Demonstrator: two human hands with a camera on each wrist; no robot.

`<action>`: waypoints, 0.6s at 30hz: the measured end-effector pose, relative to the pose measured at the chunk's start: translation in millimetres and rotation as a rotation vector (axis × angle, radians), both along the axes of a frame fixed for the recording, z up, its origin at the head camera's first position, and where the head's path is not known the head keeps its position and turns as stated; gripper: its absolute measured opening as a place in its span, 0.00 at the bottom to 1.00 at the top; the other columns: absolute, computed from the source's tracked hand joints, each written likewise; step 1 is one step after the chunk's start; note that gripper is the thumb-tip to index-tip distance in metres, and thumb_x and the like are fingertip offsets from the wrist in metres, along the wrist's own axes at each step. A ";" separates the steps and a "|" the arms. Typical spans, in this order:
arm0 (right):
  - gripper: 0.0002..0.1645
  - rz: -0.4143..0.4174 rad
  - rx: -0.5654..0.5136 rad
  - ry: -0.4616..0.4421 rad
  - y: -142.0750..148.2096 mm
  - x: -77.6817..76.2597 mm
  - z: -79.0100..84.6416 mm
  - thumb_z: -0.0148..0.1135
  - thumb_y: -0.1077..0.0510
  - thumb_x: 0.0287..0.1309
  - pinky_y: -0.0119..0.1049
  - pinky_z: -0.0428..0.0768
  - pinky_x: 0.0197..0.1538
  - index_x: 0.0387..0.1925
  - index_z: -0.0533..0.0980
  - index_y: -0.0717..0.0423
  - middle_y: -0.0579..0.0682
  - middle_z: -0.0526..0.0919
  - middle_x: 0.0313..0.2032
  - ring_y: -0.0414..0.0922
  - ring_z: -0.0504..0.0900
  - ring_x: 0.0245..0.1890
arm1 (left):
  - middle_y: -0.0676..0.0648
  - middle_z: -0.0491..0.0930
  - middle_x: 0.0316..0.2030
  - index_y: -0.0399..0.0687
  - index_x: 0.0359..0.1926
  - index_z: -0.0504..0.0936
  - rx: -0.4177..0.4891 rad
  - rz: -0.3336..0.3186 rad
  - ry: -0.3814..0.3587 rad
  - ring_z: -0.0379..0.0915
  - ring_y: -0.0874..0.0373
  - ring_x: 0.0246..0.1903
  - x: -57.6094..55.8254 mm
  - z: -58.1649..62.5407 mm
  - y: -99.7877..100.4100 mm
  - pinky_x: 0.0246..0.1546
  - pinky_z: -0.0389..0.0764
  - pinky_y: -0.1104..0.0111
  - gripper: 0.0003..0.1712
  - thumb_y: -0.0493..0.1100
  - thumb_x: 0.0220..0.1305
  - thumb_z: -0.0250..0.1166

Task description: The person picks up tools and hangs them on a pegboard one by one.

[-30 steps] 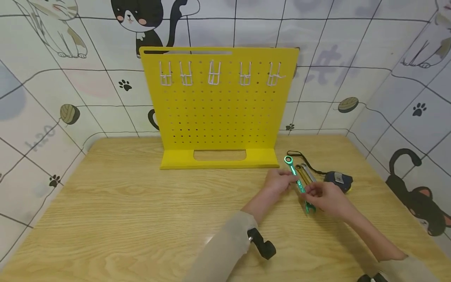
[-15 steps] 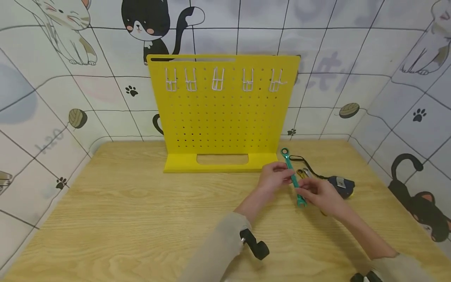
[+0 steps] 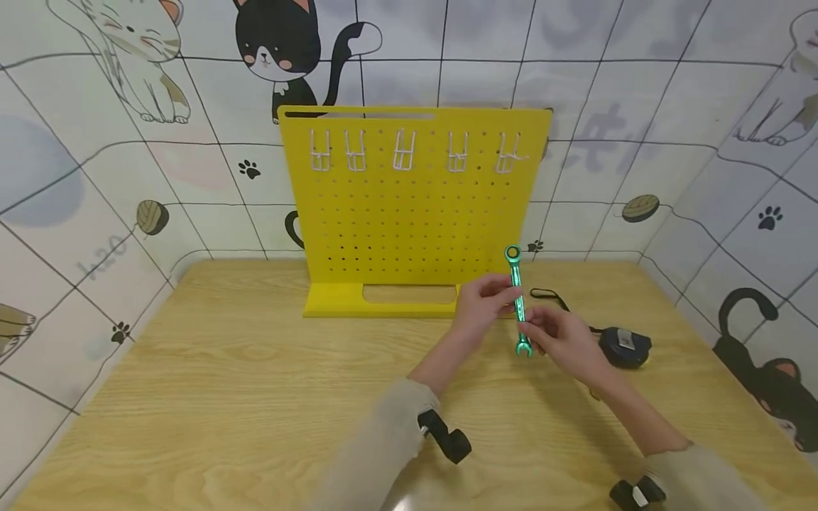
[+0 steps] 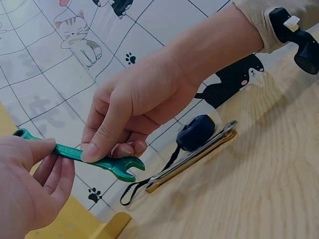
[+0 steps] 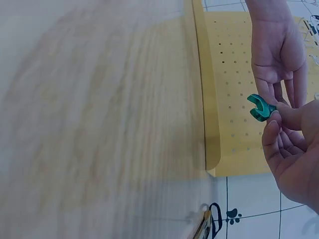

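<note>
A shiny green combination wrench (image 3: 518, 301) is held up in front of the pegboard's right end, ring end up and open end down in the head view. My left hand (image 3: 481, 305) pinches its upper part between thumb and fingers. Lower on the shaft, close to the open jaw, my right hand (image 3: 565, 341) pinches it too. The left wrist view shows both thumbs on the wrench (image 4: 70, 152), raised above the table. From the right wrist, only the green open end (image 5: 261, 108) pokes out past the fingers.
A yellow pegboard (image 3: 415, 227) with several white wire hooks (image 3: 404, 150) stands at the back. Right of the hands lies a dark blue tape measure (image 3: 625, 346) with a black strap. A silver wrench (image 4: 192, 157) and a gold wrench (image 4: 199, 163) lie beside it on the wooden table (image 3: 255, 397).
Both hands have carried the green wrench up and to the left, away from the other wrenches. It has turned from slanted to nearly upright in the head view.
</note>
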State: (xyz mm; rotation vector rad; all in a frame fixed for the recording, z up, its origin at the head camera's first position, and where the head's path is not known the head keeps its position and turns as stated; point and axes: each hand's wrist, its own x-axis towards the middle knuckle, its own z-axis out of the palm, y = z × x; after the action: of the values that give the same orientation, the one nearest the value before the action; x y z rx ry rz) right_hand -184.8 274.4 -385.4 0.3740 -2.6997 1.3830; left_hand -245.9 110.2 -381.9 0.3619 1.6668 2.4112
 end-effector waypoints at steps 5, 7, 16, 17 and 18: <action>0.11 -0.023 -0.017 0.063 -12.8 -8.4 4.9 0.61 0.59 0.71 0.33 0.78 0.27 0.45 0.75 0.64 0.55 0.80 0.31 0.45 0.77 0.25 | 0.49 0.85 0.37 0.38 0.49 0.86 -0.025 0.013 0.073 0.83 0.59 0.36 -7.2 6.5 -12.6 0.48 0.85 0.58 0.12 0.37 0.66 0.70; 0.10 -0.024 -0.034 0.097 -18.9 -11.8 6.5 0.62 0.59 0.71 0.32 0.78 0.27 0.45 0.76 0.64 0.55 0.80 0.32 0.46 0.77 0.24 | 0.49 0.85 0.37 0.39 0.50 0.86 -0.043 0.019 0.106 0.84 0.59 0.36 -9.2 9.3 -18.8 0.47 0.85 0.61 0.12 0.38 0.67 0.69; 0.10 -0.013 -0.111 0.146 -45.0 -28.6 14.0 0.62 0.60 0.70 0.33 0.78 0.27 0.43 0.76 0.65 0.58 0.81 0.32 0.52 0.77 0.24 | 0.45 0.85 0.40 0.36 0.51 0.84 -0.067 0.078 0.218 0.83 0.57 0.36 -16.4 24.9 -43.7 0.45 0.86 0.62 0.13 0.38 0.68 0.68; 0.10 -0.011 -0.122 0.150 -48.6 -30.8 14.6 0.62 0.60 0.70 0.34 0.79 0.27 0.43 0.76 0.66 0.58 0.81 0.32 0.52 0.77 0.25 | 0.44 0.85 0.40 0.36 0.52 0.84 -0.065 0.086 0.226 0.83 0.56 0.36 -17.4 26.5 -47.3 0.46 0.86 0.61 0.14 0.38 0.68 0.68; 0.10 -0.007 -0.139 0.153 -52.5 -33.5 15.3 0.62 0.60 0.70 0.35 0.79 0.27 0.43 0.77 0.66 0.58 0.81 0.32 0.54 0.77 0.25 | 0.44 0.85 0.40 0.36 0.52 0.84 -0.064 0.095 0.235 0.83 0.56 0.36 -18.7 27.9 -51.2 0.46 0.85 0.59 0.14 0.38 0.68 0.68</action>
State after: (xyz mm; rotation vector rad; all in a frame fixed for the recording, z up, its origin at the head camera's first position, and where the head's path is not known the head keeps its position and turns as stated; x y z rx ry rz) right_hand -218.3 221.9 -370.1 0.4382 -2.4650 1.4651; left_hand -264.5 59.0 -354.0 0.5893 1.8925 2.4559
